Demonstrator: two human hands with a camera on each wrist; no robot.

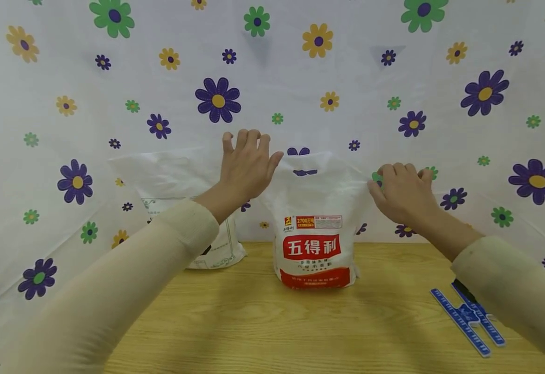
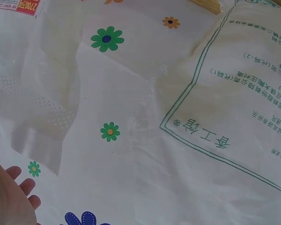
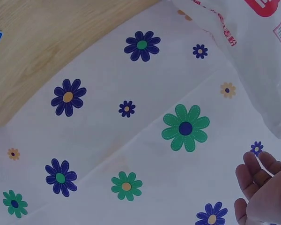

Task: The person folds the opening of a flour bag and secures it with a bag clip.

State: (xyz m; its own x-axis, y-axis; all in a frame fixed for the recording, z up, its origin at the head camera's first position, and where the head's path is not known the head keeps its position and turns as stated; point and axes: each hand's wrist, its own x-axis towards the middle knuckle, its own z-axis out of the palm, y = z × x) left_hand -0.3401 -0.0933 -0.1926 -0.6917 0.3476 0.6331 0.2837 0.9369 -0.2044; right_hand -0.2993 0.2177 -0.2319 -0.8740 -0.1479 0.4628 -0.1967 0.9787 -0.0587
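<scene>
A white flour bag with red printing [image 1: 313, 208] stands upright on the table, a cut-out handle near its top edge. My left hand [image 1: 249, 161] is at its upper left, fingers bent and thumb stretched toward the bag. Whether the thumb touches it cannot be told. In the left wrist view only part of the left hand [image 2: 11, 201] shows, below the bag's corner. My right hand [image 1: 403, 189] hovers by the bag's upper right corner, its fingers loosely curled. The right wrist view shows a gap between the right hand [image 3: 267, 190] and the bag [image 3: 257, 70].
Behind my left arm stands a second white bag with green-bordered print [image 1: 225, 249], partly hidden. Blue-and-white ruler-marked clips [image 1: 461, 322] lie on the wooden table [image 1: 272, 332] at the right, partly beneath my sleeve. A flower-patterned white sheet [image 1: 277, 67] hangs behind.
</scene>
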